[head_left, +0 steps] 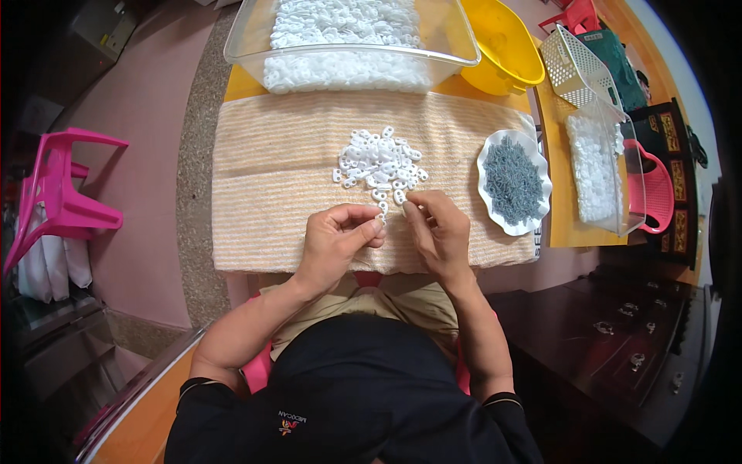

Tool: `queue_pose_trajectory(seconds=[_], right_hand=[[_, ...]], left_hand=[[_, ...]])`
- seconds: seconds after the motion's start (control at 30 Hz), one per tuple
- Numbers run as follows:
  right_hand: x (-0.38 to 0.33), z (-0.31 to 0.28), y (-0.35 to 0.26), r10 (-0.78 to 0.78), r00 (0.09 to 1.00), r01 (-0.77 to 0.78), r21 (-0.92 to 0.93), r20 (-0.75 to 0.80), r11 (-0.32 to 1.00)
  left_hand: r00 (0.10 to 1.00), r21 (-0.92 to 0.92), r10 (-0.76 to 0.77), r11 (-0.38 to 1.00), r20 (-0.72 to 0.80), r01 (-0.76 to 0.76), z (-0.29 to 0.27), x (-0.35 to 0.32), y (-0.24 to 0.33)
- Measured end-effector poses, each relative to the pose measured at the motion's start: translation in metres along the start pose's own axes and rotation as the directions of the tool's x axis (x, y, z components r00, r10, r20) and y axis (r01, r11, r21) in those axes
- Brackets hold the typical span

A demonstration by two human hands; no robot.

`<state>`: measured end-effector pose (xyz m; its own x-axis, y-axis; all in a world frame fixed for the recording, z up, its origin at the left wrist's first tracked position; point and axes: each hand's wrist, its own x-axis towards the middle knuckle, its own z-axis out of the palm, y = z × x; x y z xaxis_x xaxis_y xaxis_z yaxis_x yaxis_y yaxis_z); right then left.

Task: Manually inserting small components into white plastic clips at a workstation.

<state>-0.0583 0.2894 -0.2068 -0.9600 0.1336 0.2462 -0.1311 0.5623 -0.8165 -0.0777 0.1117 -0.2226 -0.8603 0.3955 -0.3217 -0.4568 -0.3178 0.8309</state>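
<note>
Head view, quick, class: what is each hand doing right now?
Left hand: fingers pinched shut on a small white plastic piece.
Right hand: fingers curled at the white pile; whether it holds anything cannot be told.

L hand (334, 241): fingers pinched | R hand (437, 232): fingers pinched, close together

This looks like a small home workshop for hand assembly work. Just beyond the hands, a striped towel (294, 170) covers the table as a work mat. Further beyond them stands a clear tub (348, 39) full of small white plastic parts, and to their right a white dish (514, 182) holds grey metal pieces. Far to their left, a pink plastic chair (66, 193) stands on a pink floor.
</note>
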Motion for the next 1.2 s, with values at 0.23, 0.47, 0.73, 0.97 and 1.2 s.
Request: queue_pose_trajectory(seconds=[0.23, 0.47, 0.73, 0.97, 1.2], right_hand=[[0.006, 0.008, 0.001, -0.082, 0.995, 0.099, -0.443, 0.058, 0.891], [0.003, 0.005, 0.004, -0.082, 0.993, 0.104, -0.287, 0.087, 0.952], [0.005, -0.005, 0.003, 0.149, 0.985, -0.167, 0.241, 0.089, 0.956], [0.004, -0.013, -0.008, 0.095, 0.933, -0.142, 0.111, 0.347, 0.984], [0.003, -0.015, -0.009, 0.138, 0.906, -0.251, 0.244, 0.401, 0.937]], left_hand=[[0.998, -0.015, -0.005, 1.000, -0.058, 0.005, -0.001, 0.001, 0.001], [0.998, -0.055, 0.031, 0.998, -0.054, -0.034, 0.000, 0.000, 0.002], [1.000, -0.080, 0.018, 0.997, -0.021, -0.020, -0.001, 0.001, 0.002], [0.991, -0.118, 0.137, 0.984, -0.002, -0.136, 0.002, 0.000, -0.003], [0.993, -0.093, 0.119, 0.989, 0.011, -0.118, 0.001, 0.000, -0.001]])
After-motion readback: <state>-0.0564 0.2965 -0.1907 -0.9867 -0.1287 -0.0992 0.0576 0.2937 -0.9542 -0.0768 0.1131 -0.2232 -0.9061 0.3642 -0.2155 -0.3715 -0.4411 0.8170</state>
